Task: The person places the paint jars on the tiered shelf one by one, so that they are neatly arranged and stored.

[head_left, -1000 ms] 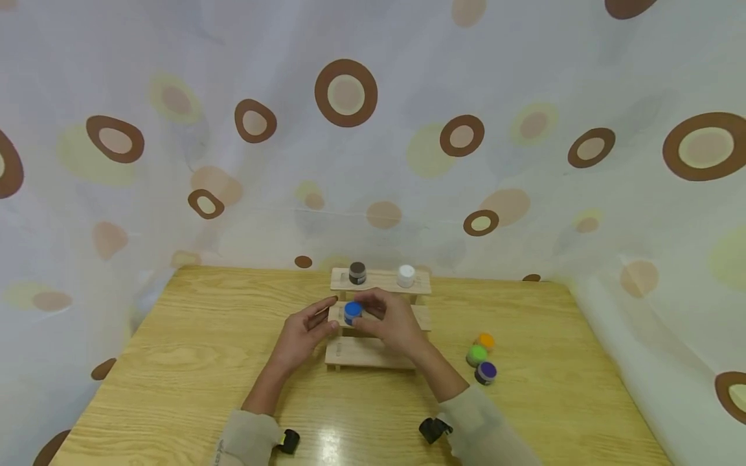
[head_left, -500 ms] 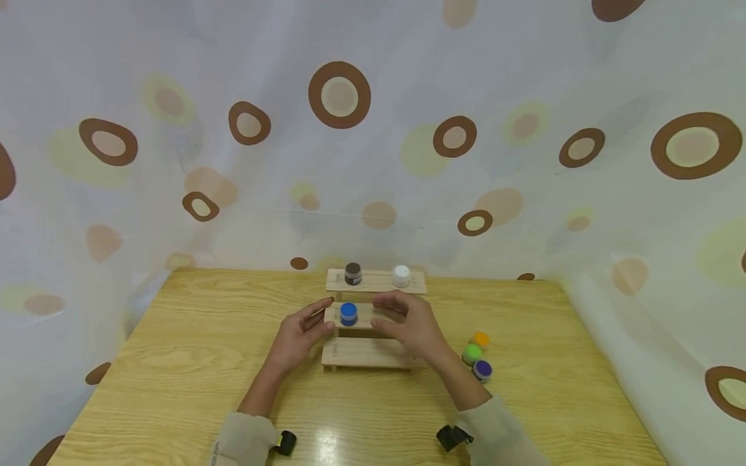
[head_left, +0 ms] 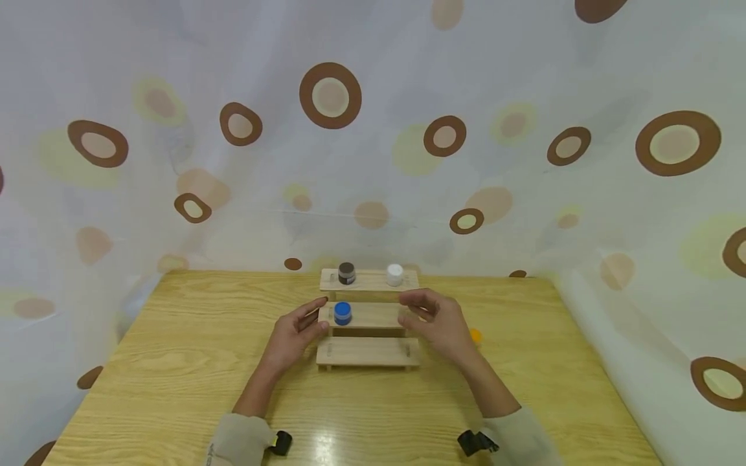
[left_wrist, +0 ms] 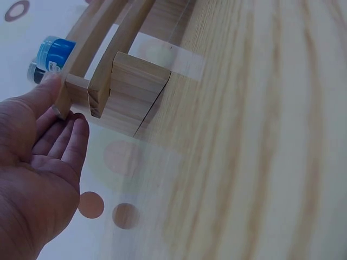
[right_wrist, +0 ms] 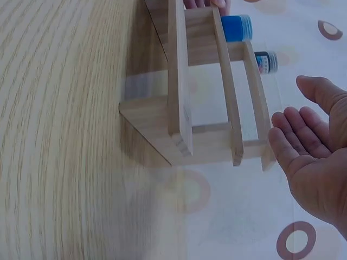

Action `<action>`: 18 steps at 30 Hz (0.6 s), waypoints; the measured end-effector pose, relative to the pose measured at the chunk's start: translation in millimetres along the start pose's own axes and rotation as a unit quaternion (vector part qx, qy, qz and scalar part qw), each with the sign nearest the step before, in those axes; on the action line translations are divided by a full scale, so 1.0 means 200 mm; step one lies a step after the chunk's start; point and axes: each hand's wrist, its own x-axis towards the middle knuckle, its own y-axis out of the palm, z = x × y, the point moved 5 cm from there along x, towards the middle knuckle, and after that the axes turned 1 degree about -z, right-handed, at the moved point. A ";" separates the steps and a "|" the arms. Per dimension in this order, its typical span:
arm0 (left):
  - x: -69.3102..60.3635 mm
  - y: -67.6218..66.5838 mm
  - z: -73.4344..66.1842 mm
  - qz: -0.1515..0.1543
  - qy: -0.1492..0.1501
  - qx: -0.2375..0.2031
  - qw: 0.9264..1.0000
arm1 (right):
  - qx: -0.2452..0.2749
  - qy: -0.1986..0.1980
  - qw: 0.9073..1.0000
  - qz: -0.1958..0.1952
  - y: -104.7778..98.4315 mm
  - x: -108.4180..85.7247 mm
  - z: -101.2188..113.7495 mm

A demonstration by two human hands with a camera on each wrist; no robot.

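Note:
A three-tier wooden rack (head_left: 368,353) stands on the table. The blue jar (head_left: 342,313) sits at the left of its middle tier, also seen as a blue jar (left_wrist: 56,53) in the left wrist view. My left hand (head_left: 291,338) touches the left end of the middle tier, fingers loosely bent. Beside the right end of that tier hovers my right hand (head_left: 440,327), its fingers relaxed and holding nothing. On the top tier are a dark-lidded jar (head_left: 346,273) at the left and a white jar (head_left: 394,275) towards the right.
An orange lid (head_left: 476,335) shows just right of my right hand on the wooden table (head_left: 192,362); my right hand and forearm hide what lies near it. A patterned cloth (head_left: 373,162) hangs behind the table and along its sides.
My right hand has let go of the blue jar and moved right, past the tier's end, now covering the green and purple jars. The left hand stays by the rack. The view has shifted slightly.

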 end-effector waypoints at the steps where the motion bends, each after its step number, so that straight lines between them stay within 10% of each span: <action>1: 0.00 0.00 0.00 0.001 0.000 0.000 1.000 | 0.002 0.001 1.000 -0.004 -0.02 -0.01 0.00; 18: 0.00 0.00 0.00 -0.004 -0.001 0.002 1.000 | -0.018 0.027 0.995 -0.091 -0.41 -0.19 -0.10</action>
